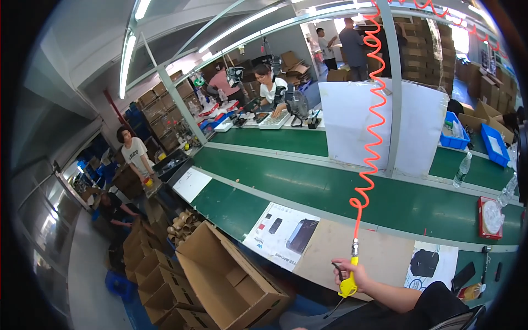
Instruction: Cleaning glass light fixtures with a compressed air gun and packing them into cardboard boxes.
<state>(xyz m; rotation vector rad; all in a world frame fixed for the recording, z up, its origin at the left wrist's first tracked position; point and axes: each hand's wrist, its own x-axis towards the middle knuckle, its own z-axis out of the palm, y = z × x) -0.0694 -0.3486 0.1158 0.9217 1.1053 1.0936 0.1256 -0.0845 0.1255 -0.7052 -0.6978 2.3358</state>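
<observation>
At the near edge of the workbench, my right hand is wrapped round a yellow air blow gun. Its thin dark nozzle points down toward the lower left. An orange coiled air hose runs from the metal fitting atop the gun up to the overhead frame. Beneath and beyond the hand lies a flat sheet of brown cardboard. My right forearm comes in from the lower right in a black sleeve. I cannot make out my left hand.
A large open carton stands left of the bench, beside more cartons. Printed cardboard covers part of the green bench. Bottles and a red box stand at right. Co-workers are across the line.
</observation>
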